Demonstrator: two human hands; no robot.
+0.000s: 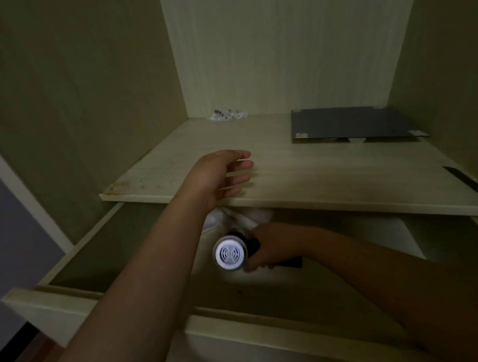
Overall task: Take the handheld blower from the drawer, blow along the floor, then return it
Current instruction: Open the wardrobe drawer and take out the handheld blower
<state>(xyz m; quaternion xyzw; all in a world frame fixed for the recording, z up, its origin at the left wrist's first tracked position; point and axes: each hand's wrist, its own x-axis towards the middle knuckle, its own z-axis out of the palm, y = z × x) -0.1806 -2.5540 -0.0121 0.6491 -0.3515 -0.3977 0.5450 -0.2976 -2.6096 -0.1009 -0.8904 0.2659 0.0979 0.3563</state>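
Gripping blower (231, 253), round white vented end, dark body, inside open drawer (69, 280) w/ right hand (268, 249) | left hand (220, 176) loose, half-open, empty, over pale woodgrain shelf (316, 175) | crumpled white bag (234, 216) behind blower; flat dark board (352, 124) on shelf.

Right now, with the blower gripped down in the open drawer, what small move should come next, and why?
Probably lift the blower straight up and toward you. The right hand is closed on its dark handle inside the drawer, white cloth lies just behind, and the shelf overhangs; the left hand rests there.
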